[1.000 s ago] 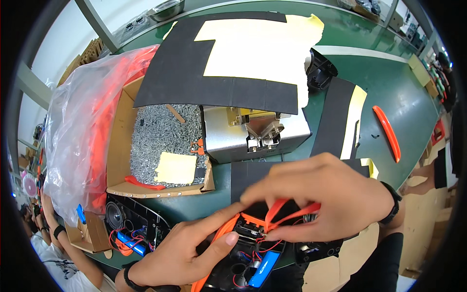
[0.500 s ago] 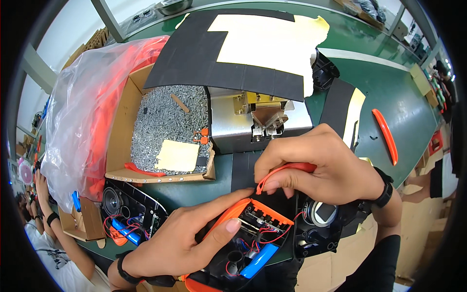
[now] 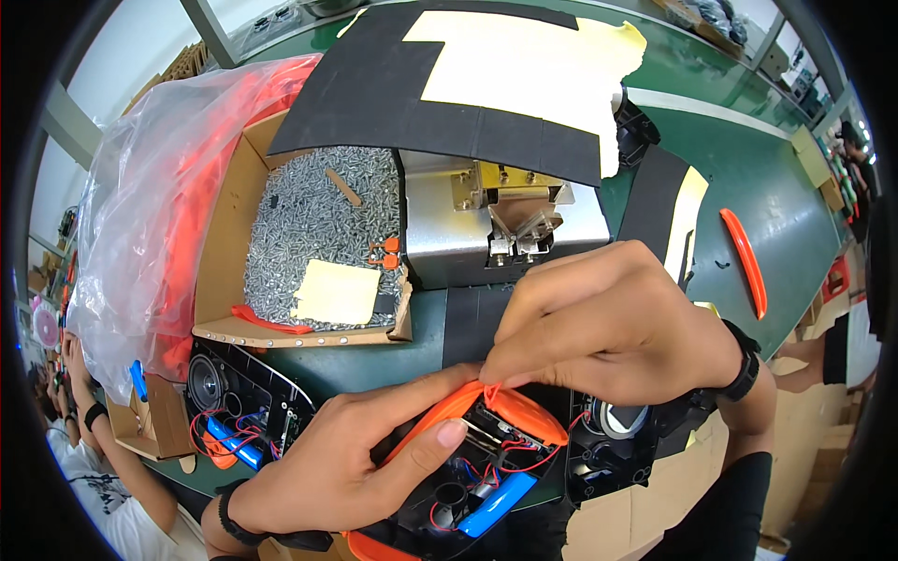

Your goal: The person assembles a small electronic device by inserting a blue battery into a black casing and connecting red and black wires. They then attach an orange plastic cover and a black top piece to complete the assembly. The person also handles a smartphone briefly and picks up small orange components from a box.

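Observation:
My left hand [image 3: 341, 463] grips an orange-rimmed black speaker housing [image 3: 447, 491], fingers along its far rim and thumb over the near side. Inside it are a blue cylindrical battery [image 3: 498, 503], red wires and a circuit board. My right hand [image 3: 608, 327] pinches one end of an orange plastic strip [image 3: 528, 416], which lies along the housing's far right edge, partly over the board. The pinching fingertips meet my left index fingertip there. Wires run from the housing to a black half-shell [image 3: 613, 458] with a round speaker, partly hidden under my right wrist.
A cardboard box [image 3: 217, 243] of small screws stands beyond my left hand, next to a metal machine [image 3: 444, 210] topped with black foam. A clear bag [image 3: 131, 215] of orange parts, another opened speaker shell [image 3: 248, 402] and a loose orange strip [image 3: 744, 262] lie around. A co-worker's arm [image 3: 122, 467] shows left.
My right hand has brought the orange strip down and left onto the housing's far edge, where it now lies over the orange toothed rim. My left hand keeps its grip on the housing.

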The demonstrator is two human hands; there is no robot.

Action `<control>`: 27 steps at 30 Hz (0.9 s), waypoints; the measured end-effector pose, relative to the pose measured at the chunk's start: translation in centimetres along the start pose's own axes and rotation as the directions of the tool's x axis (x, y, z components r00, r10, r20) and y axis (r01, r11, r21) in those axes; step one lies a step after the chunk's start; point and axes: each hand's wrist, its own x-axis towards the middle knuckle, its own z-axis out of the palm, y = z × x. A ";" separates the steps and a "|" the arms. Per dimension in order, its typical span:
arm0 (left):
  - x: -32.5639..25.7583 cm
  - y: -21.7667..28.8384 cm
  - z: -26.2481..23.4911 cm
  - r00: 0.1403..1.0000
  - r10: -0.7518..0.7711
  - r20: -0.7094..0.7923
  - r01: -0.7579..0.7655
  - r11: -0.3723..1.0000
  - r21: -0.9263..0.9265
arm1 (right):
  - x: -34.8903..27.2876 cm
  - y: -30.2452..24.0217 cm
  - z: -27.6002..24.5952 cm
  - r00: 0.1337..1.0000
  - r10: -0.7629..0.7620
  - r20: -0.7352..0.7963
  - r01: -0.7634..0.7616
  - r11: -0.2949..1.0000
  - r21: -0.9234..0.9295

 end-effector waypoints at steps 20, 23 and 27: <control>1.3 0.6 0.7 1.000 0.016 -0.024 -0.013 0.994 0.113 | 0.9 -0.1 -1.0 0.967 -0.178 0.181 0.218 0.946 -0.238; 1.7 1.0 0.5 0.998 -0.055 -0.001 0.055 0.987 0.153 | 1.0 -0.2 -1.0 0.960 -0.192 0.204 0.243 0.931 -0.271; 1.7 1.1 0.7 0.995 -0.097 -0.022 0.099 0.983 0.152 | 0.8 -0.5 -1.0 0.957 -0.161 0.243 0.244 0.898 -0.366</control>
